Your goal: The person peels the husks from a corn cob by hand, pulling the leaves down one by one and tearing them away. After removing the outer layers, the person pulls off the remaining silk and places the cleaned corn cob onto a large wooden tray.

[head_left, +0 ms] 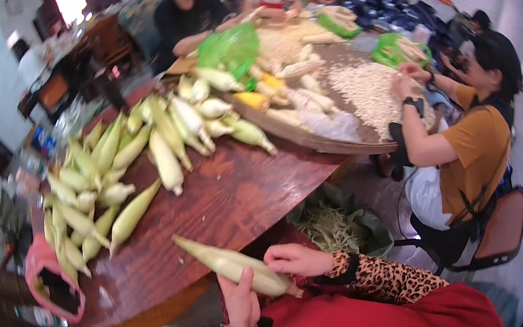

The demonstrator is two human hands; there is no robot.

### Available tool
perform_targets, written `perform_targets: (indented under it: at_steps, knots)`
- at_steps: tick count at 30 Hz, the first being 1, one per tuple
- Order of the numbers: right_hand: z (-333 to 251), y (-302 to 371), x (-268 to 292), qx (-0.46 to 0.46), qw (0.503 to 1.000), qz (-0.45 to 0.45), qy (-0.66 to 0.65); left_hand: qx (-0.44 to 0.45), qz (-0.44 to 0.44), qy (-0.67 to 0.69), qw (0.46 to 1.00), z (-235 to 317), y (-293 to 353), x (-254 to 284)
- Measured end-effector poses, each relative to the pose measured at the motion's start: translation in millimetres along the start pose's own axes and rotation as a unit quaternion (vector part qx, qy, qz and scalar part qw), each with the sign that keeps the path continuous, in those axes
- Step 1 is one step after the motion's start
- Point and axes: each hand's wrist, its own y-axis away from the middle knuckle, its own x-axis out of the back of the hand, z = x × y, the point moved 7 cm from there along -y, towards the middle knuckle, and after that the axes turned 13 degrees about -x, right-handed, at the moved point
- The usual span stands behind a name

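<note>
An ear of corn (226, 262) in its pale green husk lies slantwise over the near table edge, its tip pointing up and left. My left hand (240, 302) is wrapped round its lower part from beneath, thumb on top. Bent fingers of my right hand (299, 260) press on the husk near the stalk end; their tips are partly hidden. Beyond my hands, a heap of unhusked corn ears (119, 150) covers the far left of the reddish-brown wooden table (231, 185).
A round tray (341, 145) at the back right holds loose kernels (370, 95), husked ears and a green plastic bag (233, 48). A co-worker in an ochre shirt (471, 147) sits at right. Stripped husks (333, 224) fill a sack below. A pink container (45, 266) stands at left.
</note>
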Motion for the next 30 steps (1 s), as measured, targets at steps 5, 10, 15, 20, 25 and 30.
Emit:
perform_targets:
  at_steps: [5, 10, 15, 20, 25, 30]
  knots:
    - [7, 5, -5, -0.074, 0.982, -0.060, -0.165, 0.032, 0.013, 0.046, 0.998, -7, -2, 4]
    - [-4, 18, 13, -0.051, 0.900, -0.103, -0.420, 0.018, 0.054, 0.033, 0.998, -5, 2, 15]
    - [34, 37, 100, -0.063, 0.896, 0.057, -0.436, -0.020, 0.052, 0.050, 0.997, 8, -5, 28]
    - [120, 61, 146, -0.145, 0.812, 0.347, 0.447, -0.009, 0.027, 0.088, 0.996, 12, -13, 12]
    - [-5, 19, 70, -0.041, 0.978, 0.201, 0.030, -0.035, 0.011, -0.065, 0.997, 2, -15, 4]
    - [-74, -4, 10, 0.090, 0.969, 0.178, 0.142, -0.049, 0.004, -0.153, 0.987, -1, -3, -5]
